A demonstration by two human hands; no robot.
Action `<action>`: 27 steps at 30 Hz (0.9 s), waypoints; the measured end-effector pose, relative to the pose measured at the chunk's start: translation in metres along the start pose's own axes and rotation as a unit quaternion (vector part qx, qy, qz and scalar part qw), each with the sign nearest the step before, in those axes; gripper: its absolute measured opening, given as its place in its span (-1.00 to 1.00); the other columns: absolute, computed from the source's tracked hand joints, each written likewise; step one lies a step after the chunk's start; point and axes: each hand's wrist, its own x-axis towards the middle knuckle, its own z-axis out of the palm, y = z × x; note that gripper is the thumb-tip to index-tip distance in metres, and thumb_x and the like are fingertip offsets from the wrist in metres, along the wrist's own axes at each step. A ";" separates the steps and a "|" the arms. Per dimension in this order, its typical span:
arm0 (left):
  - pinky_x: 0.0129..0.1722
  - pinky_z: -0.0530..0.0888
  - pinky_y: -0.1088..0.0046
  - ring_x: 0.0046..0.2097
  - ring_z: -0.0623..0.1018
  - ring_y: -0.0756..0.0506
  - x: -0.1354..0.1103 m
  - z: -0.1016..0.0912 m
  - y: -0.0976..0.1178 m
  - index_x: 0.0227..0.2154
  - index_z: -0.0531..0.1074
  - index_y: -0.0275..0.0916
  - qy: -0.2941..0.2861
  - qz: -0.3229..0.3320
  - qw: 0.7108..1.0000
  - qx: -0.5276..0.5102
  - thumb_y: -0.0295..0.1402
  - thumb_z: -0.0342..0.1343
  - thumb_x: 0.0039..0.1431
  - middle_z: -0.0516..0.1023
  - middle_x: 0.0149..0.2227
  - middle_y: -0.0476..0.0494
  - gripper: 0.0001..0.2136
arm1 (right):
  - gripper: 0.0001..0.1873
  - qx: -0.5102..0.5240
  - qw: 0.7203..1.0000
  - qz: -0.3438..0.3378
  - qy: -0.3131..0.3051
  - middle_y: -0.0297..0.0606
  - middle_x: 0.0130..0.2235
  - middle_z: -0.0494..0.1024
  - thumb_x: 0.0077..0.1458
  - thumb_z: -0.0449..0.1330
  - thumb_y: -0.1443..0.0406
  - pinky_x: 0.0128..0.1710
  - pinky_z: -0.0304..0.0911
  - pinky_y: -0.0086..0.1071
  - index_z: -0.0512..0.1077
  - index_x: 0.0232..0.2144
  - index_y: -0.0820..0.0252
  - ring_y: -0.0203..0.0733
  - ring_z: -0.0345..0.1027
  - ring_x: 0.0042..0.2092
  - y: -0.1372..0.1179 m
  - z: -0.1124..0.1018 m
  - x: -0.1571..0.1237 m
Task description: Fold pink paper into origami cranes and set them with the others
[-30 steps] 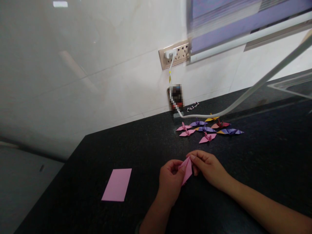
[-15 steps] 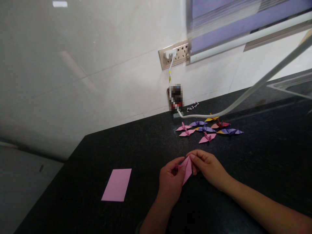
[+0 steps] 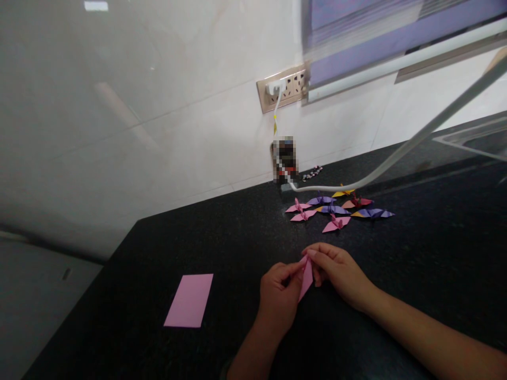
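A folded piece of pink origami paper (image 3: 306, 280) is held between my hands above the dark countertop. My left hand (image 3: 279, 293) is closed on its left side, thumb and fingers pinching along the edge. At the paper's top point, my right hand (image 3: 337, 269) pinches the tip between thumb and fingers. Part of the paper is hidden behind my left fingers. Beyond my hands lie several folded paper cranes; the closest is a pink crane (image 3: 336, 224). A flat stack or sheet of pink paper (image 3: 190, 301) rests to the left of my hands.
A phone-like object (image 3: 285, 158), blurred out, leans against the wall. A white cable (image 3: 380, 177) runs across the counter (image 3: 130, 295) at the right. A beaded string (image 3: 312, 173) lies by the wall. A plug sits in the wall socket (image 3: 283, 88).
My left fingers have moved up and closed along the paper's left edge, so less of the paper shows. My right hand stays at the tip.
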 end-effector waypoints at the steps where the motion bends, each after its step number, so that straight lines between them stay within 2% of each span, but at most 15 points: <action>1: -0.43 0.30 0.54 -0.43 0.36 0.02 0.000 0.000 0.001 -0.29 0.46 -0.18 0.000 0.005 1.000 0.005 -0.38 -0.03 0.02 0.37 -0.49 -0.06 -0.78 | -0.78 -0.005 1.000 0.002 -0.001 -0.47 -0.67 0.26 -0.01 0.03 0.19 -0.69 0.03 -0.54 0.28 -0.40 0.26 -0.44 0.11 -0.67 0.000 0.001 0.000; 8: -0.39 0.31 0.54 -0.41 0.38 0.03 -0.002 0.003 0.002 -0.30 0.46 -0.15 0.001 0.038 0.999 0.031 -0.44 -0.06 0.05 0.40 -0.47 -0.05 -0.78 | -0.80 -0.045 0.999 0.007 -0.005 -0.48 -0.63 0.23 -0.02 0.04 0.19 -0.70 0.03 -0.58 0.26 -0.42 0.24 -0.47 0.07 -0.66 -0.001 0.002 -0.003; 17: -0.36 0.33 0.50 -0.38 0.39 0.01 -0.002 0.003 0.001 -0.32 0.46 -0.18 0.004 0.040 0.999 0.031 -0.44 -0.05 0.03 0.42 -0.44 -0.07 -0.79 | -0.81 -0.056 0.998 0.010 0.009 -0.49 -0.64 0.23 -0.01 0.02 0.20 -0.72 0.00 -0.58 0.26 -0.44 0.25 -0.49 0.05 -0.67 -0.003 0.003 -0.003; 19: -0.37 0.34 0.50 -0.38 0.39 0.00 -0.001 0.003 0.001 -0.29 0.44 -0.19 0.011 0.022 1.000 0.014 -0.40 -0.03 0.02 0.42 -0.43 -0.08 -0.80 | -0.80 -0.059 0.998 0.011 0.008 -0.48 -0.64 0.23 -0.02 0.02 0.20 -0.72 0.00 -0.59 0.26 -0.45 0.25 -0.49 0.05 -0.68 -0.004 0.003 -0.003; 24: -0.57 0.27 0.60 -0.53 0.33 0.07 -0.001 0.005 0.000 -0.17 0.29 -0.24 0.022 -0.062 0.997 -0.052 -0.32 0.03 -0.02 0.32 -0.54 0.02 -0.70 | -0.80 -0.053 0.998 0.018 0.007 -0.45 -0.61 0.27 -0.02 0.02 0.20 -0.72 0.03 -0.58 0.27 -0.45 0.25 -0.47 0.08 -0.66 -0.006 0.003 -0.004; 27: -0.54 0.29 0.59 -0.51 0.36 0.06 0.000 0.006 -0.001 -0.21 0.30 -0.28 0.017 -0.083 0.993 -0.086 -0.30 0.03 -0.02 0.34 -0.52 0.00 -0.72 | -0.80 -0.049 0.999 0.020 0.010 -0.45 -0.61 0.27 -0.03 0.02 0.19 -0.71 0.06 -0.57 0.27 -0.45 0.23 -0.46 0.10 -0.65 -0.007 0.003 -0.005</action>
